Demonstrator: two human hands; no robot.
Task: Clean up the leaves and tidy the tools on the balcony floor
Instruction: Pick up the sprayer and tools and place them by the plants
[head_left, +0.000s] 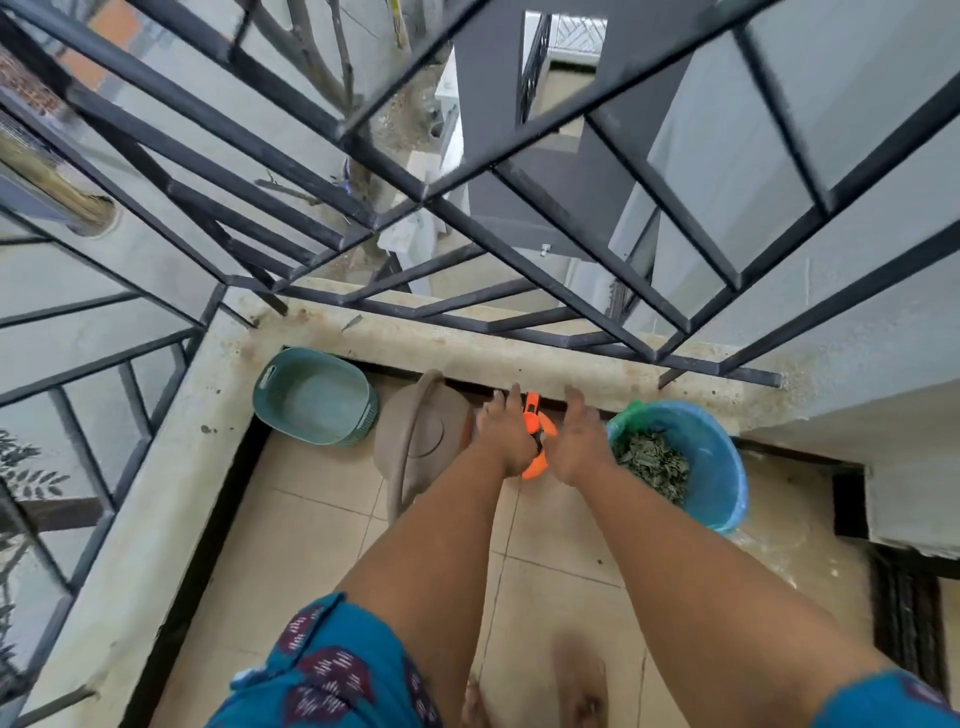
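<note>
While the left hand (501, 434) grips orange pruning shears (535, 441), presumably for tidying away, the right hand (576, 441) hovers wide beside the leaf-filled blue bucket (722, 483).

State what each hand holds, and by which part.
The left hand grips the orange pruning shears around the handles. The right hand holds nothing, fingers extended.

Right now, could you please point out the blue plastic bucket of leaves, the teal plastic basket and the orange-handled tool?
Blue plastic bucket (727, 467), head view: inner right wall.
Teal plastic basket (317, 397), head view: bare inside bottom.
Orange-handled tool (532, 410), head view: upper handle between the hands.
</note>
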